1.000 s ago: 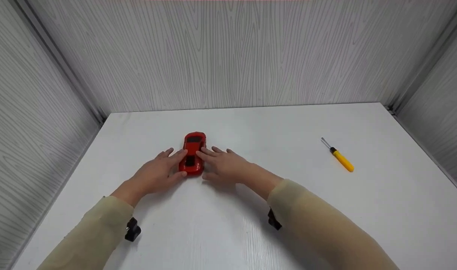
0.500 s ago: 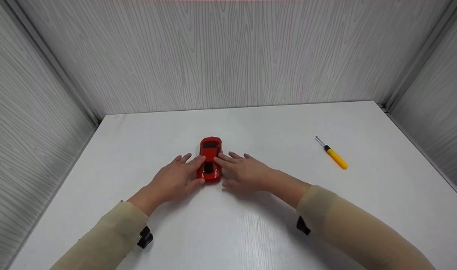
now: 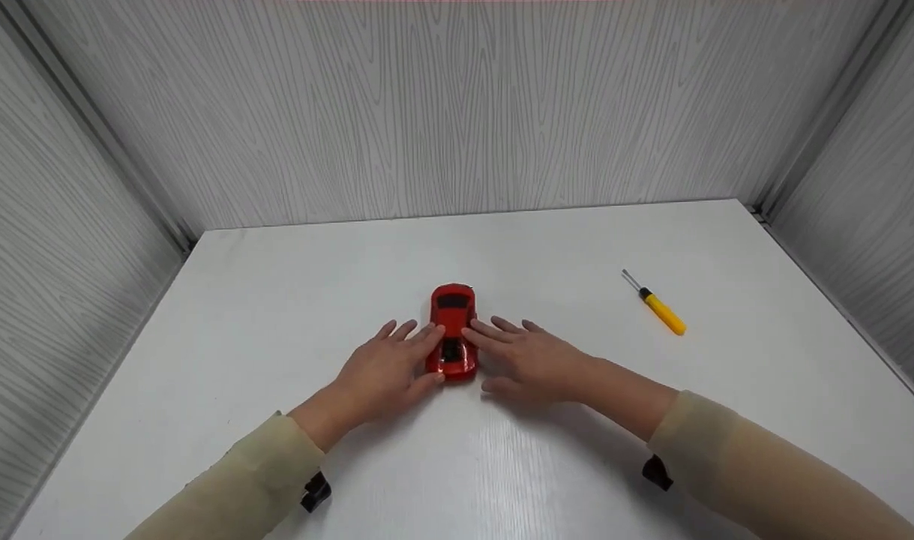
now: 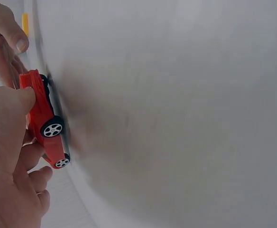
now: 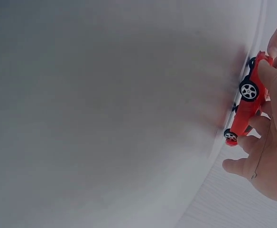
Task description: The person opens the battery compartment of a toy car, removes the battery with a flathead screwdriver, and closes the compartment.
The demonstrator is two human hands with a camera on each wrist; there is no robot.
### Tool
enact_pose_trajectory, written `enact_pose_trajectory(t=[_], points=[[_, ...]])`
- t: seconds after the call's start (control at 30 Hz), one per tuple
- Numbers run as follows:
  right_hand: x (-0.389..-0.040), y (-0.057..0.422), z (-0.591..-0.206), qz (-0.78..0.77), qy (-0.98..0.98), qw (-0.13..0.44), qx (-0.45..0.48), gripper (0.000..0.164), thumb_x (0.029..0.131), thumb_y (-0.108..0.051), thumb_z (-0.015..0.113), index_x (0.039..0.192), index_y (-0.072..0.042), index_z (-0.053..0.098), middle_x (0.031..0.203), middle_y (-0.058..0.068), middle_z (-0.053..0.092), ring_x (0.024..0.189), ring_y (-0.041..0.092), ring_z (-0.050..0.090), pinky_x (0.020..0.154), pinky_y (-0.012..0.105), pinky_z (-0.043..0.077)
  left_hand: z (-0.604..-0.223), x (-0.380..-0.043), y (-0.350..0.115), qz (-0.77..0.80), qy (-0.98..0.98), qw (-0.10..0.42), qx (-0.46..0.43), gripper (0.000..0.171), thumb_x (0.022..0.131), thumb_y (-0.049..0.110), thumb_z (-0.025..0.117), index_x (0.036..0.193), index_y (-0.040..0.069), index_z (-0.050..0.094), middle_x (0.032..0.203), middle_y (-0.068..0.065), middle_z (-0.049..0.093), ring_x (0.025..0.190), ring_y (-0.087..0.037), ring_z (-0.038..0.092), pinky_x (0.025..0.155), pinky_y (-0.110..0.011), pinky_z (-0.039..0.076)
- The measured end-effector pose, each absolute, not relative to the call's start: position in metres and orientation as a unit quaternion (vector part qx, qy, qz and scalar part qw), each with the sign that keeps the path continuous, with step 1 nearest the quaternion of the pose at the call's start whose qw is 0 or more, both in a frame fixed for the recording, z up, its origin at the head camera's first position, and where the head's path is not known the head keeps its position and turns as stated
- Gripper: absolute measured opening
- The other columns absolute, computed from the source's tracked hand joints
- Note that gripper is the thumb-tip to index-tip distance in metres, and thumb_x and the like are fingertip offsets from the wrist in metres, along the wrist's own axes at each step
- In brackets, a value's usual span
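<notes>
A red toy car [image 3: 454,315] with dark windows stands on its wheels on the white table, one end toward me. My left hand [image 3: 382,375] touches its left side, index finger at the roof edge and thumb at the near corner. From the other side my right hand [image 3: 543,366] lays extended fingers against the car, its thumb near the rear right corner. Silver-spoked wheels show on the car [image 4: 42,111] in the left wrist view. The right wrist view shows the toy car [image 5: 245,113] between both hands.
A small screwdriver [image 3: 663,311] with a yellow handle lies on the table [image 3: 337,277] to the right, its metal shaft pointing away. Wood-grained panels [image 3: 457,112] rise behind the table and along both sides.
Both hands and the toy car between them have moved to the right and slightly nearer to me. The view has turned a little; the screwdriver stays where it lay.
</notes>
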State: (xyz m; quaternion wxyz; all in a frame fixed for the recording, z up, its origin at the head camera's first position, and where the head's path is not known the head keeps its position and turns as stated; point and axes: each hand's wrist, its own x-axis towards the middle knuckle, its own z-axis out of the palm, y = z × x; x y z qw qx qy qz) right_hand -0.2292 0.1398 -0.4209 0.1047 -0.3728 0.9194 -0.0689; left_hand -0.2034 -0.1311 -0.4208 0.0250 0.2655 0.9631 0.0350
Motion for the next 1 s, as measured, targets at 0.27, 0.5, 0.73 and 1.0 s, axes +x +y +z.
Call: enact_pose_trajectory(t=[0.27, 0.5, 0.73, 1.0], points=[[-0.213, 0.163, -0.421, -0.063, 0.919, 0.097, -0.377, 0.089, 0.101, -0.053, 0.067, 0.172, -0.029, 0.019, 0.175, -0.003, 0.023, 0.161, 0.030, 0.021, 0.123, 0.062, 0.027, -0.419, -0.191, -0.112, 0.032, 0.957, 0.024, 0.286, 0.074, 0.105, 0.051, 0.060, 0.166, 0.015, 0.039, 0.165, -0.006, 0.044, 0.153, -0.034, 0.039, 0.128, -0.052, 0.021], [-0.201, 0.180, -0.420, -0.063, 0.918, 0.095, -0.380, 0.088, 0.101, -0.053, 0.067, 0.172, -0.027, 0.021, 0.175, -0.001, 0.023, 0.161, 0.031, 0.021, 0.122, 0.065, 0.027, -0.421, -0.184, -0.098, 0.035, 0.951, 0.022, 0.305, 0.073, 0.105, 0.052, 0.059, 0.165, 0.015, 0.040, 0.164, -0.007, 0.045, 0.153, -0.034, 0.039, 0.128, -0.052, 0.021], [-0.190, 0.195, -0.422, -0.069, 0.917, 0.089, -0.383, 0.088, 0.101, -0.054, 0.066, 0.172, -0.027, 0.021, 0.174, -0.001, 0.026, 0.160, 0.031, 0.024, 0.123, 0.064, 0.027, -0.421, -0.177, -0.087, 0.040, 0.945, 0.017, 0.324, 0.071, 0.106, 0.052, 0.058, 0.164, 0.013, 0.043, 0.163, -0.008, 0.047, 0.151, -0.034, 0.042, 0.127, -0.051, 0.026], [-0.181, 0.206, -0.422, -0.079, 0.915, 0.088, -0.386, 0.087, 0.102, -0.054, 0.065, 0.172, -0.027, 0.020, 0.174, 0.001, 0.027, 0.160, 0.031, 0.025, 0.122, 0.064, 0.028, -0.421, -0.172, -0.079, 0.043, 0.941, 0.024, 0.334, 0.071, 0.107, 0.051, 0.058, 0.164, 0.012, 0.042, 0.163, -0.009, 0.047, 0.150, -0.033, 0.044, 0.125, -0.049, 0.031]])
